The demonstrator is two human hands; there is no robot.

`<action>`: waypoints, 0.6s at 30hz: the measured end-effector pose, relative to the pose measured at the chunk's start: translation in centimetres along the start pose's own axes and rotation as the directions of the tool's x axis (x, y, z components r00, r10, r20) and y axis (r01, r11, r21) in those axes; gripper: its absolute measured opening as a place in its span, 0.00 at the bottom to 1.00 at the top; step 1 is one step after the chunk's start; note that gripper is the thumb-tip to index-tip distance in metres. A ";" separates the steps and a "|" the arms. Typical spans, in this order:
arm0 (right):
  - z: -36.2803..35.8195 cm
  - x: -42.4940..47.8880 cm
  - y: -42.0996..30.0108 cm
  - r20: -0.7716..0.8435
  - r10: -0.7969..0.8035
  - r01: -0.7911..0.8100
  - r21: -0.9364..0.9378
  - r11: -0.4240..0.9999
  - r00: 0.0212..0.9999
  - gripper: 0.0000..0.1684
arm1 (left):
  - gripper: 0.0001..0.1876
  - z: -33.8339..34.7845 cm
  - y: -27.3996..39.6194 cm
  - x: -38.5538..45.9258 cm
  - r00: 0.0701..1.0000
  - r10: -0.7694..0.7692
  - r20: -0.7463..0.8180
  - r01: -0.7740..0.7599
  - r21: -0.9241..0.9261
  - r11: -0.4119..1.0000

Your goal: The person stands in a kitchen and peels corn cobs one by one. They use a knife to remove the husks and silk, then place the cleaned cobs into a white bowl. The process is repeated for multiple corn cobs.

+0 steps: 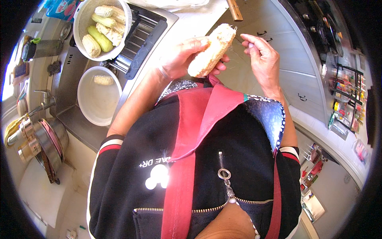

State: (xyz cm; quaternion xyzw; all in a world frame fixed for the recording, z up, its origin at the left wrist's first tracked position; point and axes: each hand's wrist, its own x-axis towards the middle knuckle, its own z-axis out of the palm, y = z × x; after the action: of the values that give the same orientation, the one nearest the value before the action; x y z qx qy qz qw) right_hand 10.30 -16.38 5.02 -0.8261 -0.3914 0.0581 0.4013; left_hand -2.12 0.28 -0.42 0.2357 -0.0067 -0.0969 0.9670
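My left hand (182, 56) is wrapped around a husked ear of corn (210, 52), pale and tilted, above the apron's top edge. Loose strands of corn silk cling to the ear's upper end and right side. To the right of the ear, and apart from it, my right hand (264, 61) has its thumb pressed close to the curled fingers. I make out nothing held between them. A white colander (78, 33) at the upper left holds several corn ears (91, 46) and green summer squashes (101, 38).
A white basin (82, 103) stands in the sink (70, 115), with a piece of corn (103, 80) in water. A rack (144, 38) spans the sink's edge beneath the colander. A wooden handle (235, 10) juts over the counter's edge. Grey cabinets (298, 80) stand at the right.
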 end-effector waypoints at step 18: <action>-0.8 0.6 -4.2 -0.007 -0.166 0.164 -0.129 0.978 0.986 0.16 | 0.22 0.8 0.0 0.0 0.997 -0.029 -0.065 0.031 0.036 0.999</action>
State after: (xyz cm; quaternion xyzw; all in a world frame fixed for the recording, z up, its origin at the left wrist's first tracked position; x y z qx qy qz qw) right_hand 8.52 -14.96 8.67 -0.8152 -0.4579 -0.0080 0.3546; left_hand -2.17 -0.08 0.30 0.2564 0.0262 -0.1036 0.9606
